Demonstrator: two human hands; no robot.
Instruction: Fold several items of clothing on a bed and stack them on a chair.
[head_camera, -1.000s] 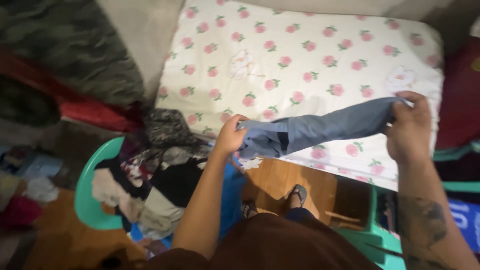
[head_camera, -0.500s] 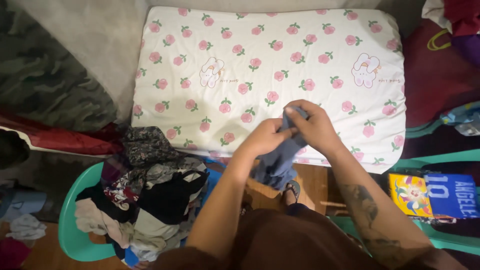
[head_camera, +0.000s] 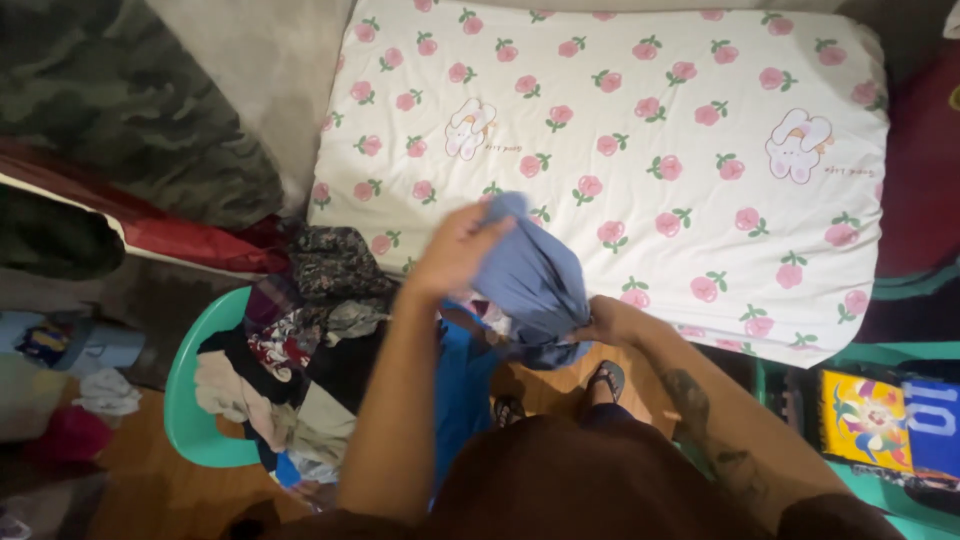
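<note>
A blue-grey folded cloth garment (head_camera: 530, 280) hangs in the air over the near edge of the white pillow with a pink flower print (head_camera: 640, 130), gripped by 2 hands. The left hand (head_camera: 455, 250) is closed on the garment's upper corner, fingers curled over the fabric. The right hand (head_camera: 612, 322) pinches the lower edge from beneath, just off the pillow's near edge. To the left, a teal plastic chair (head_camera: 190, 400) carries a heap of mixed dark and patterned clothes (head_camera: 300, 340), which reaches the pillow's near left corner. Below the hands, 2 sandalled feet (head_camera: 605, 380) stand on the wooden floor (head_camera: 540, 385). A camouflage-pattern fabric (head_camera: 130, 100) lies beyond the chair at the upper left.
</note>
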